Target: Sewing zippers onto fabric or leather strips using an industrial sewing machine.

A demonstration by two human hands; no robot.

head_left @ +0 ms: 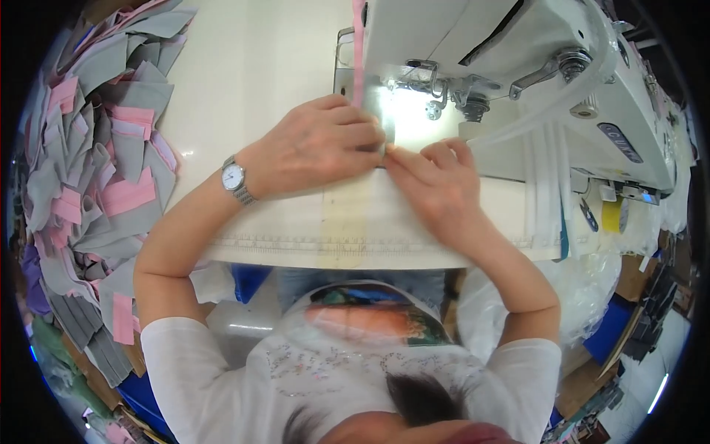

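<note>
My left hand (319,144), with a watch (232,176) on its wrist, lies at the near side of the sewing machine (510,37), its fingers curled and closed. My right hand (441,191) meets it there, thumb and fingertips pinched together. The fingertips of both nearly touch beside the lit needle area. Whatever they pinch is too small or hidden to make out. A narrow pink strip (358,55) runs down along the machine's left side and ends behind my left fingers.
A heap of grey and pink fabric pieces (111,148) covers the left side. White strips (551,185) hang over the table's right part, near small thread snips (589,214) and a yellow tape roll (613,216). A printed ruler (296,243) runs along the near table edge.
</note>
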